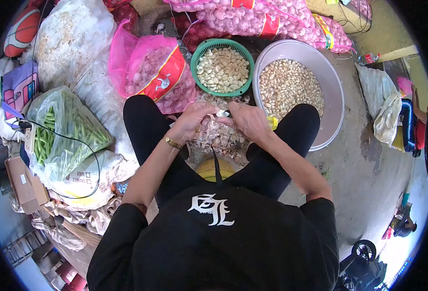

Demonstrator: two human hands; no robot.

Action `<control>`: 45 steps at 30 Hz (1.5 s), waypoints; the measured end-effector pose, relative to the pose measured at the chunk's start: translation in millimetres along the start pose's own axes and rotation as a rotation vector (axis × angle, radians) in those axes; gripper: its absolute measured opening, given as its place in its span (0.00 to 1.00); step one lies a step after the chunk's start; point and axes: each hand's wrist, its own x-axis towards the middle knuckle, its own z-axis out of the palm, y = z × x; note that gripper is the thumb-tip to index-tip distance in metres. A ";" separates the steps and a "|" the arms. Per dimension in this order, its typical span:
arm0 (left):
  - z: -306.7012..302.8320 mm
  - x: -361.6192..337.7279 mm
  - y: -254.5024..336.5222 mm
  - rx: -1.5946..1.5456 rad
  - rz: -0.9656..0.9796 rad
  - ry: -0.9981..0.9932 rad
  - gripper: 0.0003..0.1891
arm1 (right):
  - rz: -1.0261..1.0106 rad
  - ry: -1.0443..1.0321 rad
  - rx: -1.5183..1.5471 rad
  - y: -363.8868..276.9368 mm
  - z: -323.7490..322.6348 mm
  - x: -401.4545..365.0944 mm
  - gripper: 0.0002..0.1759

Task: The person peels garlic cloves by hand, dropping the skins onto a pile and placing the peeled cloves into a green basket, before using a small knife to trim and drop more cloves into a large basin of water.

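Observation:
My left hand (194, 119), with a gold watch at the wrist, is closed with its fingertips pinching a pale garlic clove (221, 113). My right hand (249, 120) meets it from the other side, fingers curled round what looks like a small knife; a yellow handle end (272, 122) shows beside this hand, and the blade is mostly hidden. Below both hands lies a heap of papery garlic skins (218, 138). Just ahead stands a green basket (250, 85) of peeled cloves. To its right, a large grey basin (332, 89) holds many unpeeled cloves.
A pink mesh sack (122, 63) of garlic stands open at the front left, and more full sacks (252, 22) lie along the back. At left are a plastic bag of green pods (68, 128) and white sacks (73, 34). Another person's arm (419, 109) shows at far right.

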 end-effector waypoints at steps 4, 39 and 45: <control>11.6 2.5 -8.0 -0.085 0.154 0.107 0.08 | 0.125 -0.012 0.042 -7.1 -5.0 2.4 0.29; 8.1 5.9 -26.0 -0.269 0.137 0.101 0.07 | 0.172 0.011 0.044 -10.3 6.0 -5.4 0.21; 16.8 3.6 -31.3 -0.460 0.119 0.158 0.07 | 0.029 0.009 0.021 -3.2 3.4 3.9 0.21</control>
